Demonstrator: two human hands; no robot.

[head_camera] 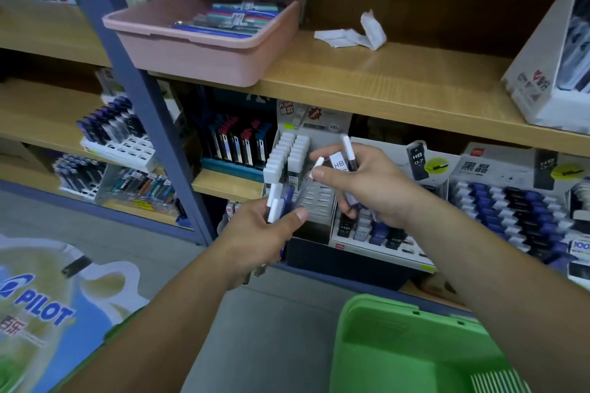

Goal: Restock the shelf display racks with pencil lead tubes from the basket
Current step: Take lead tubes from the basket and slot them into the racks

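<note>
Lower right of frame: green basket, contents not seen. Centre: left hand grips a bundle of lead tubes, white caps up. Right hand holds more, thumb and forefinger pinching one tube. Just behind: rack with open slots. Judgement: match the HB label to the rack first, then seat tubes singly, cap up. Top centre: pink tray of pens on the upper shelf.
</note>
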